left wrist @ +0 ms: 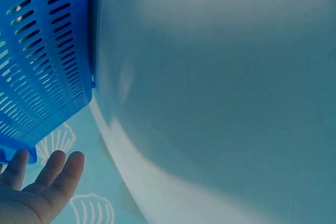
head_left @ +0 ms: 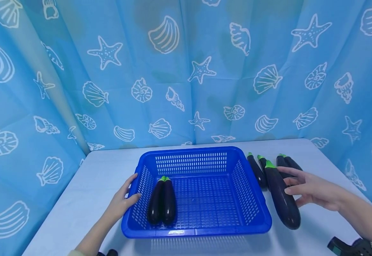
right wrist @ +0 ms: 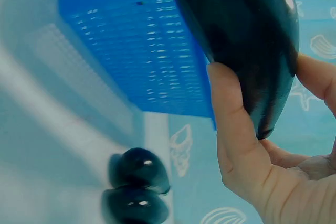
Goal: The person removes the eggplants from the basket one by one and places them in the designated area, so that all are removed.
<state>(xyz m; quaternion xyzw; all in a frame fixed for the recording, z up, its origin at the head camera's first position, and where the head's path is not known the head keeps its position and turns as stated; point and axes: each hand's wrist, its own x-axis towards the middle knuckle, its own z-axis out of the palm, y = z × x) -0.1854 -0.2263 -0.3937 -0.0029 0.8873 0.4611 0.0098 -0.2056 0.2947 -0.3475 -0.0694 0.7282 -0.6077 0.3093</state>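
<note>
My right hand (head_left: pixel 313 188) grips a dark purple eggplant (head_left: pixel 283 199) with a green stem end, to the right of the blue plastic basket (head_left: pixel 198 233). In the right wrist view, the thumb and fingers pinch the sides of this eggplant (right wrist: pixel 241 30). My left hand (head_left: pixel 123 199) rests at the basket's left rim, its thumb over the edge. In the left wrist view, the fingers of the left hand (left wrist: pixel 39 192) are fairly straight and spread by the rim. Two eggplants (head_left: pixel 168 202) lie side by side inside the basket, at its left.
Several more eggplants (head_left: pixel 257 172) lie on the white table (head_left: pixel 102 177) right of the basket, partly hidden by the held eggplant and my right hand. A blue curtain (head_left: pixel 186 71) with white shell and starfish prints hangs behind and at both sides.
</note>
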